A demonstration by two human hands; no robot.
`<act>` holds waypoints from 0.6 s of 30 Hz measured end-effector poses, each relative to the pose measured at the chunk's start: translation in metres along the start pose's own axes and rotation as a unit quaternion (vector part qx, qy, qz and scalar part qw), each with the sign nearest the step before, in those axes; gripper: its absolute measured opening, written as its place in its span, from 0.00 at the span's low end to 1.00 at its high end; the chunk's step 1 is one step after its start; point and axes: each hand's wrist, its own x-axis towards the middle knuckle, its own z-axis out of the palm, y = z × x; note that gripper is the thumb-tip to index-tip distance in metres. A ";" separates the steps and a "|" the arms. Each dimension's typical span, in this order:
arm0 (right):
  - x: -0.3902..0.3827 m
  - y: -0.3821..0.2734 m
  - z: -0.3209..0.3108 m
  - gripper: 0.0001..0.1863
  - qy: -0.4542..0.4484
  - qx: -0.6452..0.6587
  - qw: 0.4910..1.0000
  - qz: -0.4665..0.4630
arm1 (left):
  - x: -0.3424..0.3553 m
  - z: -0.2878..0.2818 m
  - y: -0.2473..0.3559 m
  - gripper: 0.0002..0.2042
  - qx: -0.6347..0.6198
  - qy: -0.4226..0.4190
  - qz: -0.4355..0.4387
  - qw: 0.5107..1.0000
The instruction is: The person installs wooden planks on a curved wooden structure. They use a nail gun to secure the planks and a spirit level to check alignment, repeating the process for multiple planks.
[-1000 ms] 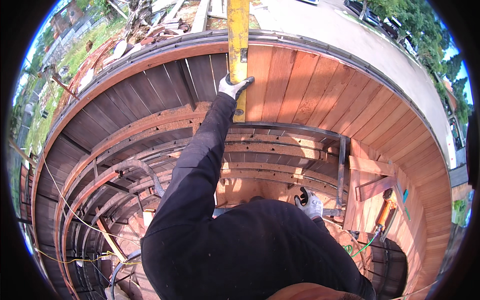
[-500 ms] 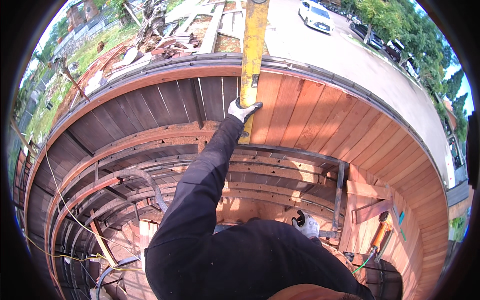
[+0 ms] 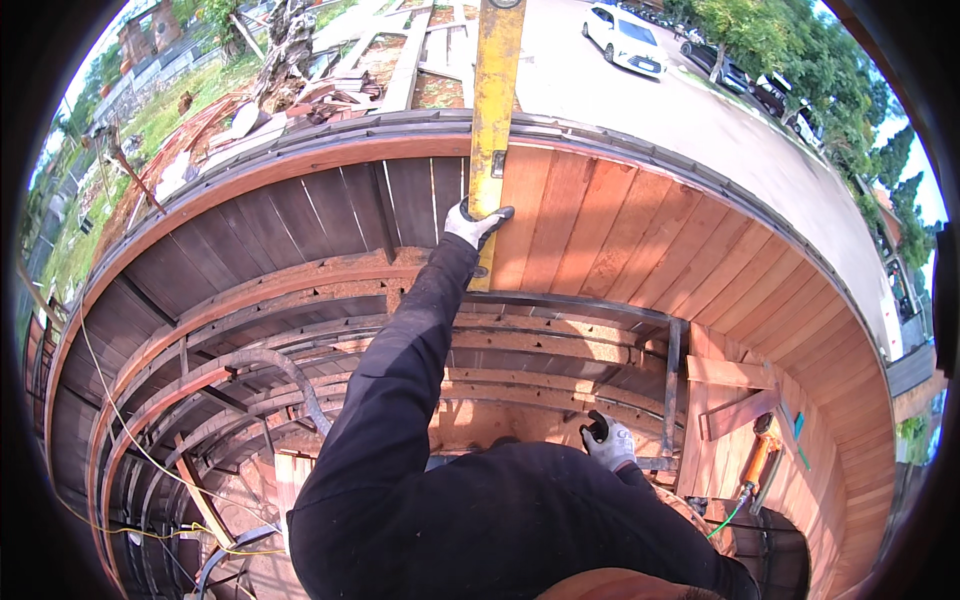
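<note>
My left hand [image 3: 474, 224], in a white glove with dark fingertips, grips a long yellow spirit level [image 3: 493, 95] near its lower end. The level stands upright in view, crossing the curved rim, and lies along the edge of the last reddish wood plank [image 3: 522, 215]. Left of it are dark slats [image 3: 330, 205] with thin gaps of light. My right hand [image 3: 611, 445], gloved the same way, hangs low beside my body with fingers loosely curled and apart. I see nothing in it, though part of its palm is hidden.
Curved metal and wood ribs [image 3: 270, 275] ring the space below the rim. An orange power tool [image 3: 760, 460] with a green hose rests at the right by short boards [image 3: 735, 373]. A yellow cord [image 3: 165, 517] runs at lower left. Outside are scrap wood and a white car [image 3: 626, 40].
The whole view has shifted slightly, and the white car shows more fully. My left hand keeps its grip on the spirit level, with little movement against the planks.
</note>
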 end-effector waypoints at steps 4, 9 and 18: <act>0.057 -0.039 -0.030 0.23 0.167 0.079 0.956 -0.227 | 0.002 0.001 -0.001 0.23 0.031 -0.002 0.005 1.000; 0.126 -0.159 -0.136 0.27 0.332 -0.003 0.863 -0.380 | -0.005 0.004 0.005 0.22 0.036 -0.009 0.035 0.999; 0.229 -0.282 -0.198 0.37 0.382 -0.161 0.796 -0.441 | 0.001 0.003 -0.006 0.25 -0.030 -0.018 0.020 0.999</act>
